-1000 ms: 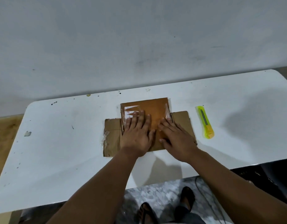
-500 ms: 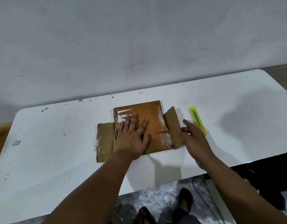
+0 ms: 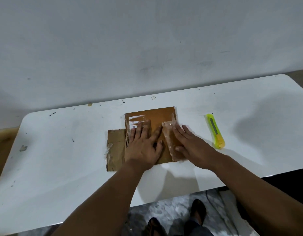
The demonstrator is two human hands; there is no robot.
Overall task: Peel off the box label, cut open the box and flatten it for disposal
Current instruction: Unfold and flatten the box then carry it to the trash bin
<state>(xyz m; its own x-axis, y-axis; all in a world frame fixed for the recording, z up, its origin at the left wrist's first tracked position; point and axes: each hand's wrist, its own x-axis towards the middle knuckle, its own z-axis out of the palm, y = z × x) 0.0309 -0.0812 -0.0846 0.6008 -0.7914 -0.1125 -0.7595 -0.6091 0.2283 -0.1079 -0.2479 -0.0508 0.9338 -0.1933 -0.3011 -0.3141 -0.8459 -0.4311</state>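
Two hands cover flattened box; label seemingly hidden

Brown cardboard box, yellow-green cutter, white speckled table.

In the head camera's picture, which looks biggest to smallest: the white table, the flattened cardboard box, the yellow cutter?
1. white table
2. flattened cardboard box
3. yellow cutter

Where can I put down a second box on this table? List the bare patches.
Left patch: white table between its left edge and the flattened box. Right patch: beyond the yellow cutter to the right edge. Near strip: in front of the box, crossed by both forearms. Crowded: the middle, where left hand and right hand press cardboard.
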